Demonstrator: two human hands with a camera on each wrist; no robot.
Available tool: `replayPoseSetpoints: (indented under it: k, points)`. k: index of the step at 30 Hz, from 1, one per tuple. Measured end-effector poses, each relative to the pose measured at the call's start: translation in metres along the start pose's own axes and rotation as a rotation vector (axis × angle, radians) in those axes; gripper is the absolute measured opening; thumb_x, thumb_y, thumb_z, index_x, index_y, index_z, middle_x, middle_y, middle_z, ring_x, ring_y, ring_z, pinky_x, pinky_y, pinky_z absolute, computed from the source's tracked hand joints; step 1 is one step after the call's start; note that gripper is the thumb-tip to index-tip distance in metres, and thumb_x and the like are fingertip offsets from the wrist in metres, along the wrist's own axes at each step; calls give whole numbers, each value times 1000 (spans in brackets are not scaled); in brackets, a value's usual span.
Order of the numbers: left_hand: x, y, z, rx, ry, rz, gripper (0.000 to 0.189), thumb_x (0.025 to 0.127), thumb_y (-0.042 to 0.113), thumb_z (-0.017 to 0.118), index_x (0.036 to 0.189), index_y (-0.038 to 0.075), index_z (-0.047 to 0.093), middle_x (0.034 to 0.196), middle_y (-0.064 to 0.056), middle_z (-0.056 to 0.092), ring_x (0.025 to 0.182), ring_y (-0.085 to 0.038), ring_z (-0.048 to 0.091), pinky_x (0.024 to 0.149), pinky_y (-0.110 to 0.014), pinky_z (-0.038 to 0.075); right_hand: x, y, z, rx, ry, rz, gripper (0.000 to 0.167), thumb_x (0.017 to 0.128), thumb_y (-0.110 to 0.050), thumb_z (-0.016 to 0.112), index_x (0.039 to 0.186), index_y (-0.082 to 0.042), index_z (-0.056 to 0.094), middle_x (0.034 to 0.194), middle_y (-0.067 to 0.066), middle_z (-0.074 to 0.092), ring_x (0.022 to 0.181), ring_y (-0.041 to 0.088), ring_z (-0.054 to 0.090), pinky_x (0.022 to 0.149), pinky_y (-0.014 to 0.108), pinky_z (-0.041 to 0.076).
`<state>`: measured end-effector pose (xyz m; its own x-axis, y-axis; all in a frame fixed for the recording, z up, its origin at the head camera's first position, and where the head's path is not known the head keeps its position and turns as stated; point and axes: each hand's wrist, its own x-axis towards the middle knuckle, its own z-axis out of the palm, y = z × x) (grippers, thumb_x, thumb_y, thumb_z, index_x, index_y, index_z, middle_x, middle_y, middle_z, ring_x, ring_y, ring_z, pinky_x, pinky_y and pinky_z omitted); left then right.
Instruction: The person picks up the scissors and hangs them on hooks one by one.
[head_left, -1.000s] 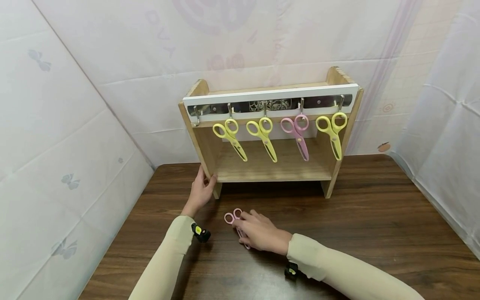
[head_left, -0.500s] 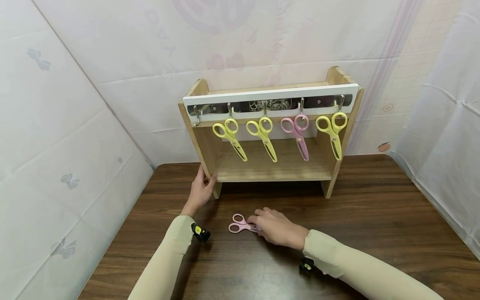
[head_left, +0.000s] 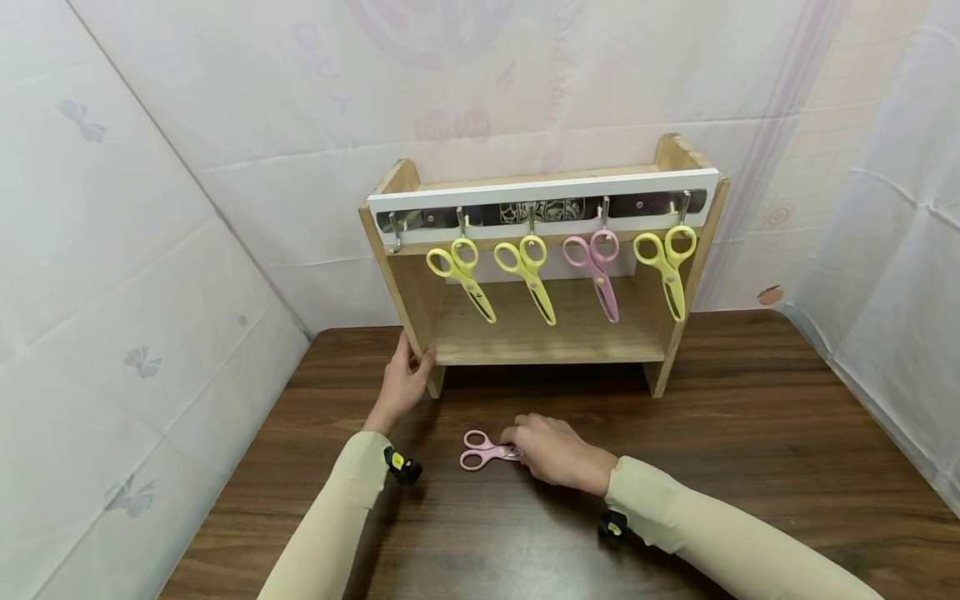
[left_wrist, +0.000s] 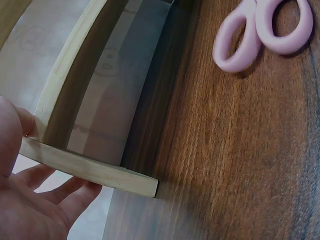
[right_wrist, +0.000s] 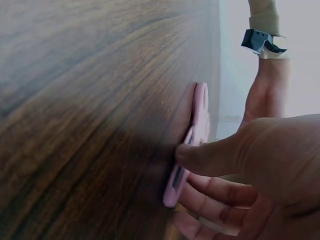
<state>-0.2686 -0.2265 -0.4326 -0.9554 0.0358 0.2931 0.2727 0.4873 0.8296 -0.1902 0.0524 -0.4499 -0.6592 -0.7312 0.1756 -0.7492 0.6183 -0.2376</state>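
Note:
My left hand [head_left: 400, 388] grips the lower left side panel of a wooden shelf [head_left: 555, 346], thumb in front and fingers behind, as the left wrist view also shows. A pair of pink scissors [head_left: 477, 452] is low over the table in front of the shelf, finger loops pointing left. My right hand [head_left: 555, 452] pinches it by the blades; in the right wrist view the thumb [right_wrist: 200, 156] presses one face and the fingers lie at the other side. The blade tips are mostly covered by the hand in the head view.
A white rail with metal hooks runs along the shelf's upper front. Yellow scissors [head_left: 462, 279], more yellow scissors [head_left: 527, 279], pink scissors [head_left: 597, 275] and yellow scissors [head_left: 667, 271] hang there. The leftmost hook [head_left: 395, 235] is bare. Patterned cloth [head_left: 247, 150] surrounds the dark wooden table [head_left: 750, 450].
The scissors have swung from blades toward the front to blades toward the right, and my right hand has shifted right with them. My left hand keeps its place on the shelf.

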Motion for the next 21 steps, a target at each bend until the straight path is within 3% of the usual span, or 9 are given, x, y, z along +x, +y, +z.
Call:
replayPoseSetpoints:
  k: [13,21]
  points:
    - [0,1,-1,-9,-9,2,58,108,18,52,161,18,28,147,-25,50,136,-37,51,104,-56,49,-1,5,9,-105,177,47,17,86,-2,78,86,-17,70,78,-2,56,63,21,61,41,30,41]
    - [-1,1,0,-2,-9,-4,57,108,19,52,160,18,28,147,-24,50,134,-37,52,103,-56,50,-3,7,12,-138,211,53,20,83,0,76,81,-18,66,75,-2,58,59,21,61,40,31,40]
